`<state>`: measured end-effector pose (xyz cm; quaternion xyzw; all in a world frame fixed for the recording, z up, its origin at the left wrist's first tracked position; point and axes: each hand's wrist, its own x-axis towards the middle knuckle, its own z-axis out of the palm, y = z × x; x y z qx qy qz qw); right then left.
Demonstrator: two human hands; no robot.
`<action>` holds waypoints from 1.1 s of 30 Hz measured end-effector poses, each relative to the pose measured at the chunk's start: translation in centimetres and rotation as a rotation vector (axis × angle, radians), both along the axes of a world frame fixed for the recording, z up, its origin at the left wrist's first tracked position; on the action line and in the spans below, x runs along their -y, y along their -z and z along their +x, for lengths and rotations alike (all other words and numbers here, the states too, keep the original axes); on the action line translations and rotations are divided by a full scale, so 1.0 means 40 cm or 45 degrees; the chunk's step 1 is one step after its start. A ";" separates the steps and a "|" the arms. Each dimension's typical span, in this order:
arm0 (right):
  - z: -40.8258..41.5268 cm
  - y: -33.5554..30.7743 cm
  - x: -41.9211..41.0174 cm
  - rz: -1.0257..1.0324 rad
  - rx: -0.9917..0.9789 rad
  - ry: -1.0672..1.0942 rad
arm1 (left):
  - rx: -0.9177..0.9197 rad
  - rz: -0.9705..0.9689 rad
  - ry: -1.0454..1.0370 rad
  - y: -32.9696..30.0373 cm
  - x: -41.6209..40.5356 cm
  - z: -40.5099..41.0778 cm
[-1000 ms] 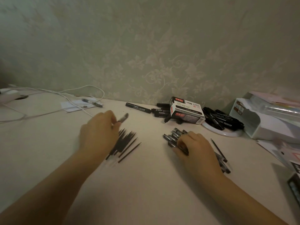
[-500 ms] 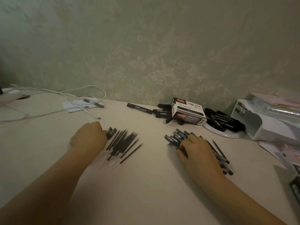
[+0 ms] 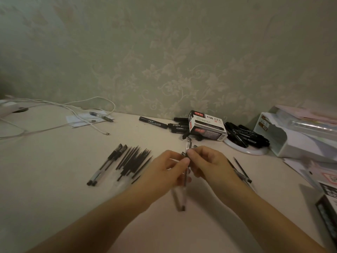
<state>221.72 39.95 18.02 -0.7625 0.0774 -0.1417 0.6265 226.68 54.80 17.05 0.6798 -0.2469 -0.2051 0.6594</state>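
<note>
Above the middle of the table (image 3: 54, 189), both forearms are reaching in from the lower corners and meeting, the left hand (image 3: 164, 173) and the right hand (image 3: 209, 165) facing each other. Both are curling their fingers round one clear pen (image 3: 185, 177): the right thumb and forefinger are pinching it just under the cap, and the left hand is pinching the barrel just below that. The pen is standing nearly upright between the two hands, its cap pointing toward the wall. A pile of black refills (image 3: 135, 161) is lying just left of the left hand.
</note>
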 end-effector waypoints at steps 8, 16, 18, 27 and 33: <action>-0.002 0.036 -0.007 0.049 -0.075 -0.189 | 0.975 0.490 -0.031 0.008 -0.031 0.027; -0.005 0.060 0.008 -0.024 0.056 -0.194 | 1.139 0.626 0.024 0.029 -0.021 0.043; -0.004 0.066 0.007 -0.024 0.088 -0.166 | 1.224 0.688 -0.025 0.028 -0.020 0.046; -0.007 0.083 0.013 0.026 0.181 -0.019 | 1.233 0.794 -0.197 0.025 -0.020 0.050; -0.028 0.087 0.023 -0.973 0.242 0.184 | 1.001 0.714 -0.286 0.018 -0.032 0.051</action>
